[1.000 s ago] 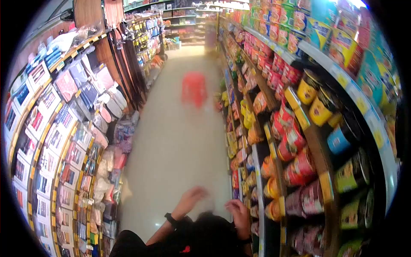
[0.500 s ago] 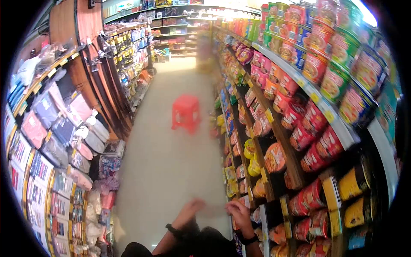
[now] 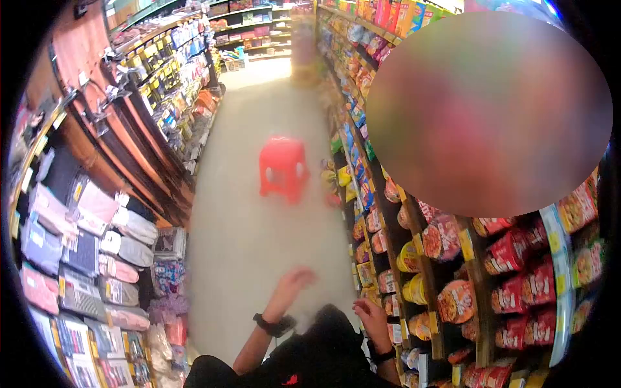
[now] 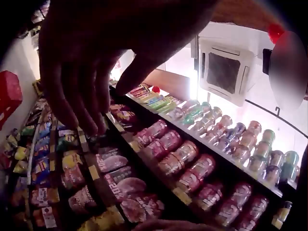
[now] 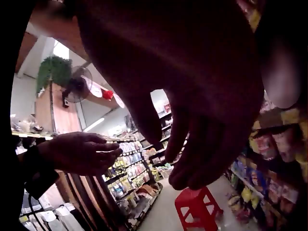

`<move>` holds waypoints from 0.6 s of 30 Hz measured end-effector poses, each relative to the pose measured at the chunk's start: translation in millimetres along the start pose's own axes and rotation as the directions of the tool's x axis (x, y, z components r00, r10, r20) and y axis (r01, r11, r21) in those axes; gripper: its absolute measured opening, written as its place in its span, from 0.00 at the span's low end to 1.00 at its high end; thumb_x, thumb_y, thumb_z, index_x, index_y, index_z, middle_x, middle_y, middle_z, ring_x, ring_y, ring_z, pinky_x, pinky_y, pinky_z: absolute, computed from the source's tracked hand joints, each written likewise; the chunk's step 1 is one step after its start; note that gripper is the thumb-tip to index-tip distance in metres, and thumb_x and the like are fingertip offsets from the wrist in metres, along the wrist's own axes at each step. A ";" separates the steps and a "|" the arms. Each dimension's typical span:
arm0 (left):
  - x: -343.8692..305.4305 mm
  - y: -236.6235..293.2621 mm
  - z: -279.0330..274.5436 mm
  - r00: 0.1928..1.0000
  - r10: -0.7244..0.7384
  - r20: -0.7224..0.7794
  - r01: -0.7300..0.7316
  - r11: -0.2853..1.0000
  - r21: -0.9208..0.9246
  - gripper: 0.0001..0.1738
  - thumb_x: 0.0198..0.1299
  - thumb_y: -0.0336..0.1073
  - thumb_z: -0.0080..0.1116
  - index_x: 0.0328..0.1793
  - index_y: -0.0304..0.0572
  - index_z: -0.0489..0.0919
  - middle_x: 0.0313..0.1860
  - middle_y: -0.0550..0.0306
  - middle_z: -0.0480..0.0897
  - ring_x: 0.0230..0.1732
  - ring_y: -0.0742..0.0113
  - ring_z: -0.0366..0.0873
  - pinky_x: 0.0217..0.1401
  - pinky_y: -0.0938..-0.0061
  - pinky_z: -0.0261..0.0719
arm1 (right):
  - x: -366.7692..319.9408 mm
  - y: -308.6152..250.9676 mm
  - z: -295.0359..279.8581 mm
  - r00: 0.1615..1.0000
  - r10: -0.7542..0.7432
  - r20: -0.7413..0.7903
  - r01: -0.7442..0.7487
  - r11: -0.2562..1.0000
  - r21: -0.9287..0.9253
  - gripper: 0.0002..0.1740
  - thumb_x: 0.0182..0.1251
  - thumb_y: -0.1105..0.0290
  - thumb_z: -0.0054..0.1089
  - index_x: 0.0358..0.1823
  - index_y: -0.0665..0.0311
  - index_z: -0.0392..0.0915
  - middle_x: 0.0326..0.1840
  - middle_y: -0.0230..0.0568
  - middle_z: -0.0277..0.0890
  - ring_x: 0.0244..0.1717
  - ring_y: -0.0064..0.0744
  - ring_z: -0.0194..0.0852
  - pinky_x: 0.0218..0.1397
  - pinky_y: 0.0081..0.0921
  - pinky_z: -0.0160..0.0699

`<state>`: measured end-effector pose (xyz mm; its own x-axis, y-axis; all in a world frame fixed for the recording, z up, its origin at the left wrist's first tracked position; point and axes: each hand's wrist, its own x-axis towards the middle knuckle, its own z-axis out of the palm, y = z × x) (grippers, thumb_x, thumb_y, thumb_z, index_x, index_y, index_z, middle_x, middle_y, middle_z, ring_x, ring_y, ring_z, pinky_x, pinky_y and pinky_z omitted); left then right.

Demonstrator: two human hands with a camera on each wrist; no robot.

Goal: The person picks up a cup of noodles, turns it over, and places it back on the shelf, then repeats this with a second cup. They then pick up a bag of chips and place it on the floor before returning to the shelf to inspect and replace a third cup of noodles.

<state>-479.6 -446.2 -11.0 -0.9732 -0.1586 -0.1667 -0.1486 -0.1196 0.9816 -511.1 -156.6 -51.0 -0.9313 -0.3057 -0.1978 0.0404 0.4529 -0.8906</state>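
My left hand (image 3: pixel 289 294), with a dark band at the wrist, is held out over the aisle floor, holding nothing. In the left wrist view its fingers (image 4: pixel 72 98) hang loosely down in front of the noodle shelves. My right hand (image 3: pixel 372 317) is close beside the right-hand shelves, loosely bent and empty; the right wrist view shows its fingers (image 5: pixel 197 159) drooping with a gap beside the thumb. Ahead on the floor stands a red plastic stool (image 3: pixel 283 161). Nearest the right hand are rows of instant noodle bowls (image 3: pixel 456 301) and yellow cups (image 3: pixel 414 288).
Shelves of packaged socks and slippers (image 3: pixel 132 249) line the left, with hanging belts (image 3: pixel 139 139) farther along. Pale floor (image 3: pixel 239 213) runs between the two sides toward back shelves (image 3: pixel 252 32). A blurred oval covers part of the right shelving.
The head view has shifted along the aisle, and the stool appears larger and lower than a second ago. Different goods stand beside me. Both hands stay empty in front of the body.
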 end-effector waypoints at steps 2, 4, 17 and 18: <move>39.2 0.4 -16.5 0.999 -0.037 0.013 0.038 0.999 -0.024 0.12 0.76 0.35 0.50 0.59 0.39 0.79 0.53 0.56 0.86 0.55 0.66 0.83 0.58 0.70 0.79 | 37.5 -2.3 9.4 1.000 -0.006 -0.009 0.006 1.000 -0.007 0.11 0.73 0.70 0.63 0.51 0.68 0.83 0.42 0.40 0.88 0.44 0.29 0.86 0.49 0.26 0.83; 80.6 -0.6 -32.7 0.999 -0.047 0.017 0.047 0.999 -0.021 0.13 0.76 0.35 0.50 0.59 0.39 0.79 0.53 0.56 0.86 0.55 0.67 0.83 0.58 0.70 0.79 | 83.4 4.0 21.0 1.000 -0.011 0.011 0.010 1.000 0.015 0.11 0.72 0.69 0.63 0.51 0.68 0.83 0.41 0.40 0.87 0.42 0.29 0.86 0.48 0.26 0.83; 421.5 25.4 -124.4 0.985 -0.133 0.110 0.121 0.987 0.105 0.15 0.75 0.37 0.49 0.60 0.37 0.79 0.54 0.56 0.86 0.53 0.68 0.82 0.59 0.72 0.78 | 449.9 -54.7 58.9 0.997 -0.055 0.054 0.066 0.972 -0.225 0.15 0.71 0.64 0.63 0.52 0.66 0.83 0.42 0.45 0.87 0.45 0.38 0.87 0.49 0.33 0.82; 448.5 11.2 -130.3 0.979 -0.153 0.136 0.140 0.984 0.106 0.16 0.75 0.37 0.49 0.60 0.37 0.79 0.54 0.56 0.86 0.53 0.69 0.82 0.58 0.72 0.78 | 474.0 -61.7 61.0 0.996 -0.031 0.078 0.048 0.975 -0.219 0.15 0.71 0.64 0.63 0.52 0.66 0.83 0.42 0.45 0.87 0.45 0.38 0.87 0.48 0.33 0.82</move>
<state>-894.9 -646.4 -86.8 -0.9536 -0.0039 -0.3011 -0.3008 -0.0357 0.9530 -933.0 -380.5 -114.8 -0.9009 -0.3845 -0.2011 -0.0844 0.6099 -0.7880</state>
